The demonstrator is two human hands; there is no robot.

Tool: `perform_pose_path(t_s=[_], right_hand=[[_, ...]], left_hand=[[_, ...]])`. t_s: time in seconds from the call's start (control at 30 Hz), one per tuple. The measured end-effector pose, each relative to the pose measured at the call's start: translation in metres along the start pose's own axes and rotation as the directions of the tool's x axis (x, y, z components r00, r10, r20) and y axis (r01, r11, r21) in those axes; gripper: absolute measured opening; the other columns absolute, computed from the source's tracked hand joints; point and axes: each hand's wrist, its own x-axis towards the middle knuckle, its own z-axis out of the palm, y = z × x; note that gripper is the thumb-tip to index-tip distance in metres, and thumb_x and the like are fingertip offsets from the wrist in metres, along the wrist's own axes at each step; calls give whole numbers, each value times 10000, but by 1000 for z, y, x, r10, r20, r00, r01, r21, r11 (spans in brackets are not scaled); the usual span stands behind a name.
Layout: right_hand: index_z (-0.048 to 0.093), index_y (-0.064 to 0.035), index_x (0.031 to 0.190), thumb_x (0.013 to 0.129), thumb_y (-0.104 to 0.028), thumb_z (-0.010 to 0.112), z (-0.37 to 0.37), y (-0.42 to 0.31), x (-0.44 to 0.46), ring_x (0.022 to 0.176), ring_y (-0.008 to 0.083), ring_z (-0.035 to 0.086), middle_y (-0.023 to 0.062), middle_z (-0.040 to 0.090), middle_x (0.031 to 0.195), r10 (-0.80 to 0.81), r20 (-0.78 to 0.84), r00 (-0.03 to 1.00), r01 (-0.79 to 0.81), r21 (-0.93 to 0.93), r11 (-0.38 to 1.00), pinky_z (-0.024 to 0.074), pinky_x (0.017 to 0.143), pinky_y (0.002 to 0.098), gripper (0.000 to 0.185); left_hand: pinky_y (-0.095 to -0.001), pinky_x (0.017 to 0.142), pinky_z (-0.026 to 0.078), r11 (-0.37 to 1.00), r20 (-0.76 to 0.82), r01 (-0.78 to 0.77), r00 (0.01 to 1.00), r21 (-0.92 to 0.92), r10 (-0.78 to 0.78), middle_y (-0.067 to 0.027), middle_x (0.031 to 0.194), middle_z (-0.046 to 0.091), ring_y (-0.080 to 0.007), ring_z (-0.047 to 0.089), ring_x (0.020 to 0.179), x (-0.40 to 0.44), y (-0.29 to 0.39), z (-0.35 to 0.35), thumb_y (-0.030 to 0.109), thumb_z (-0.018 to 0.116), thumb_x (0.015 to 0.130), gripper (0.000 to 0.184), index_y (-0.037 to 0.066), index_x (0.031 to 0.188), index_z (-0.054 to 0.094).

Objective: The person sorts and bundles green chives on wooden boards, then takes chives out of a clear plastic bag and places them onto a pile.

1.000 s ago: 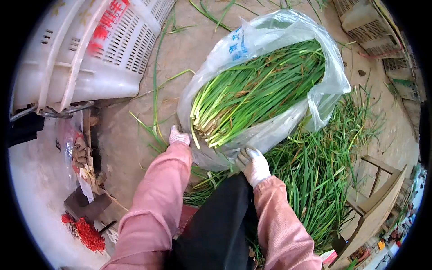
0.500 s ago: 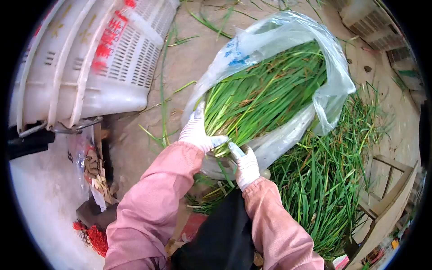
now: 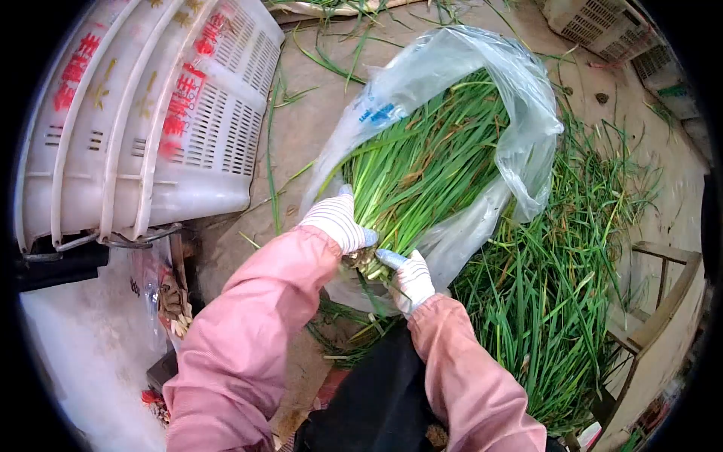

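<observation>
Long green stalks with pale root ends (image 3: 429, 162) lie in an open clear plastic bag (image 3: 527, 151) with blue print. My left hand (image 3: 339, 220), in a white striped glove with bluish fingertips, is wrapped round the left side of the stalks near their pale ends. Across from it my right hand (image 3: 410, 280), gloved too, grips the right side of the same ends. The two thumbs point at each other over the bundle, and the other fingers are hidden beneath it. The near side of the bag hangs below my hands.
Stacked white slotted crates (image 3: 203, 135) with red writing stand at the left. A loose heap of green stalks (image 3: 527, 324) lies on the ground right of the bag. At the lower right is a wooden stool (image 3: 663, 324). More crates (image 3: 602, 30) stand at the upper right.
Both hands have left the bag's near edge and closed round the pale ends of the stalks. The bundle's ends have shifted slightly toward my body and right, and the bag's far part appears further left.
</observation>
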Motion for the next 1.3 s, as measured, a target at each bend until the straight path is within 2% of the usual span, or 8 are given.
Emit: perform_pose_path(t_s=[0.13, 0.33, 0.53, 0.7, 0.8, 0.93, 1.13, 1.3], right_hand=[[529, -23, 1107, 761, 10, 618, -1, -32, -42, 866, 203, 608, 91, 622, 984, -21, 59, 998, 14, 119, 993, 511, 750, 348, 359], [404, -44, 1293, 793, -105, 601, -75, -49, -41, 1145, 264, 493, 120, 507, 1259, 56, 252, 966, -120, 247, 962, 392, 972, 428, 540], [231, -71, 1392, 682, -362, 786, -79, -62, -43, 1204, 246, 405, 99, 407, 1329, -94, 202, 975, 130, -173, 976, 331, 999, 353, 947], [417, -82, 1275, 707, -163, 773, -96, -52, -23, 1082, 225, 497, 69, 531, 1164, -94, 88, 992, 102, -100, 990, 403, 925, 356, 675], [494, -75, 1202, 725, -121, 741, -111, -53, -13, 1000, 213, 546, 52, 587, 1045, 13, 0, 1000, -13, -190, 982, 438, 880, 342, 539], [508, -68, 1214, 728, -129, 732, -105, -63, -19, 948, 200, 578, 55, 591, 1096, 47, 51, 998, -41, -122, 992, 491, 785, 344, 539], [481, -33, 1239, 704, -128, 753, -91, -86, -31, 955, 197, 577, 66, 581, 1111, 123, 133, 983, -88, -247, 965, 486, 785, 328, 608], [136, -61, 1423, 646, -46, 662, -105, -90, -29, 1173, 254, 457, 125, 382, 1352, 55, 375, 925, -37, -55, 998, 402, 957, 359, 938]], left_hand=[[-374, 798, 473, 966, -97, -247, 966, -73, 240, -250, 975, 591, -379, 584, 882, -27, 9, 6, 362, 709, 641, 664, 68, 1197, 496], [-404, 793, 486, 977, -18, -94, 996, -193, 92, -284, 1092, 530, -361, 593, 903, -54, 64, 77, 342, 711, 673, 1054, -132, 1354, 61], [-386, 987, 375, 801, -386, -486, 854, -349, 350, -315, 1309, 344, -426, 411, 1176, -71, 79, 129, 248, 742, 626, 1091, -69, 1391, 32], [-356, 1002, 357, 606, -261, -473, 875, -640, 407, -273, 1336, 343, -377, 409, 1203, -63, 72, 133, 201, 734, 635, 1053, 19, 1425, 64], [-317, 915, 433, 588, -213, -591, 782, -553, 585, -243, 1143, 536, -309, 552, 1060, -66, 44, 119, 102, 651, 721, 581, -19, 1252, 449], [-324, 896, 445, 421, -444, -357, 887, -834, -127, -199, 1105, 578, -267, 567, 1032, -40, 14, 100, 130, 627, 816, 364, -26, 1129, 529], [-351, 947, 377, 665, -286, -117, 946, -738, -151, -241, 1172, 548, -305, 526, 1098, 43, -11, 149, 623, 514, 801, 783, -36, 1223, 480], [-311, 920, 413, 91, -2, -3, 1000, -996, 8, -110, 1164, 577, -206, 543, 1058, 49, -22, 120, 574, 593, 788, 686, 37, 1211, 532]])
